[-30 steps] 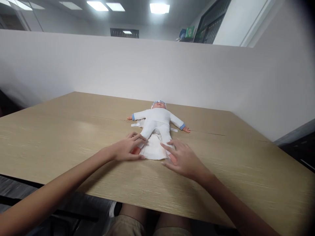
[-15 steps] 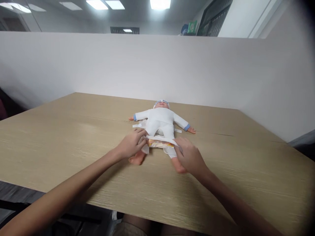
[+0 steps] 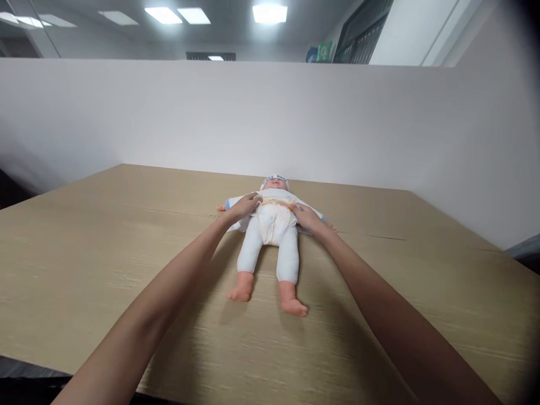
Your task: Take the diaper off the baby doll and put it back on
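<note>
A baby doll (image 3: 270, 253) in a white suit and a patterned cap lies on its back on the wooden table (image 3: 105, 236), feet toward me. A white diaper (image 3: 273, 216) is folded up over its belly. My left hand (image 3: 243, 207) pinches the diaper's upper left corner at the doll's waist. At the upper right corner my right hand (image 3: 306, 216) grips the diaper's front edge in the same way. Both arms are stretched far forward over the table.
A white partition wall (image 3: 169, 118) runs along the table's far edge and down its right side. Ceiling lights and a dark cabinet show above it.
Both hands lifted the diaper's front flap from between the doll's feet and carried it up over the belly. The doll's legs and feet are now uncovered.
</note>
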The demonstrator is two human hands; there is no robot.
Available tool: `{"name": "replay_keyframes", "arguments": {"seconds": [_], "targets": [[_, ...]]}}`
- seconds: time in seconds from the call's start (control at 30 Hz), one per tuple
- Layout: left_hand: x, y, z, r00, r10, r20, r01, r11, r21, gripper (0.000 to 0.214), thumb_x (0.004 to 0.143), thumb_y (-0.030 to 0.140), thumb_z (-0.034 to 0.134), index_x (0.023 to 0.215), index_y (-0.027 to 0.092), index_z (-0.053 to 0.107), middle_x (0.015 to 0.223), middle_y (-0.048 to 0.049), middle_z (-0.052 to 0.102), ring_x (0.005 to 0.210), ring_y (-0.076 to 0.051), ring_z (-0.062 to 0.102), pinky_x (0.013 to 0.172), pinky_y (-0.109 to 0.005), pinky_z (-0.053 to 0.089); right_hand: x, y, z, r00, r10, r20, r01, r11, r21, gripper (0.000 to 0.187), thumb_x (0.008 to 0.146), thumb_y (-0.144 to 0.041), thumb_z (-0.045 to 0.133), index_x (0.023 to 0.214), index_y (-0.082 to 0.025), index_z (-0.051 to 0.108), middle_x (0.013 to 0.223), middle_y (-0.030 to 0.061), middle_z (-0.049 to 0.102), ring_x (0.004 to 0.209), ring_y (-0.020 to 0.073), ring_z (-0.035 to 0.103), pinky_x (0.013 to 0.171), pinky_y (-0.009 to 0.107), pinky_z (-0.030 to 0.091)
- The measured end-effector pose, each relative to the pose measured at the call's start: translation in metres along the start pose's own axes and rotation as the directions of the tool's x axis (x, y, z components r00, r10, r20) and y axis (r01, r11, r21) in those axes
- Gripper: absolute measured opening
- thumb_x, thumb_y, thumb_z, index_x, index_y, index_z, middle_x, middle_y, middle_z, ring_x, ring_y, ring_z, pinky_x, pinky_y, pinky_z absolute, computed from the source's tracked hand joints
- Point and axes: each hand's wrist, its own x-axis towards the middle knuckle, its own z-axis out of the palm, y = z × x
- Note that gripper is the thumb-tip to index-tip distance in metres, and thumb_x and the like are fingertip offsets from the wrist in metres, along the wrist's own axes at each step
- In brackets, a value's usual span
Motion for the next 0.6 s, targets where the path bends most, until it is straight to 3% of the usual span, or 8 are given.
{"name": "replay_keyframes", "arguments": {"seconds": [0.17, 0.4, 0.5, 0.6], "targets": [[-0.008, -0.015, 0.006, 0.996, -0.06, 0.058, 0.068, 0.988, -0.142, 0.015, 0.092, 0.035, 0.058, 0.091, 0.02, 0.056, 0.082, -0.0005, 0.055, 0.076, -0.016, 0.048, 0.073, -0.029, 0.042, -0.007, 0.011, 0.004, 0.998, 0.019, 0.061, -0.027, 0.991, 0.132, 0.056, 0.102, -0.062, 0.053, 0.117, -0.015, 0.079, 0.118, 0.0123, 0.082, 0.113, 0.0287, 0.071, 0.106, 0.043, 0.054], [-0.061, -0.012, 0.004, 0.974, -0.117, 0.193, 0.171, 0.941, -0.291, 0.044, 0.09, 0.054, 0.068, 0.116, 0.018, 0.067, 0.109, -0.0088, 0.072, 0.1, -0.023, 0.066, 0.089, -0.033, 0.051, -0.061, 0.008, -0.009, 0.994, 0.028, 0.109, -0.053, 0.971, 0.234, 0.059, 0.094, -0.073, 0.063, 0.114, -0.021, 0.083, 0.121, 0.0094, 0.083, 0.122, 0.0358, 0.07, 0.11, 0.046, 0.054], [-0.091, -0.009, 0.005, 0.96, -0.078, 0.269, 0.177, 0.914, -0.365, 0.042, 0.087, 0.055, 0.074, 0.108, 0.019, 0.07, 0.098, -0.0068, 0.072, 0.089, -0.022, 0.066, 0.08, -0.032, 0.05, -0.09, 0.003, -0.015, 0.99, 0.048, 0.131, -0.077, 0.971, 0.228, 0.057, 0.091, -0.073, 0.067, 0.111, -0.023, 0.085, 0.114, 0.0076, 0.084, 0.118, 0.0385, 0.071, 0.107, 0.049, 0.055], [-0.115, -0.003, 0.005, 0.96, -0.084, 0.268, 0.188, 0.901, -0.391, 0.039, 0.088, 0.057, 0.075, 0.093, 0.02, 0.066, 0.084, -0.002, 0.066, 0.074, -0.017, 0.059, 0.068, -0.028, 0.044, -0.109, 0.005, -0.018, 0.978, 0.031, 0.207, -0.077, 0.973, 0.217, 0.06, 0.09, -0.078, 0.065, 0.108, -0.024, 0.084, 0.108, 0.0058, 0.085, 0.11, 0.0362, 0.073, 0.098, 0.044, 0.057]]}}
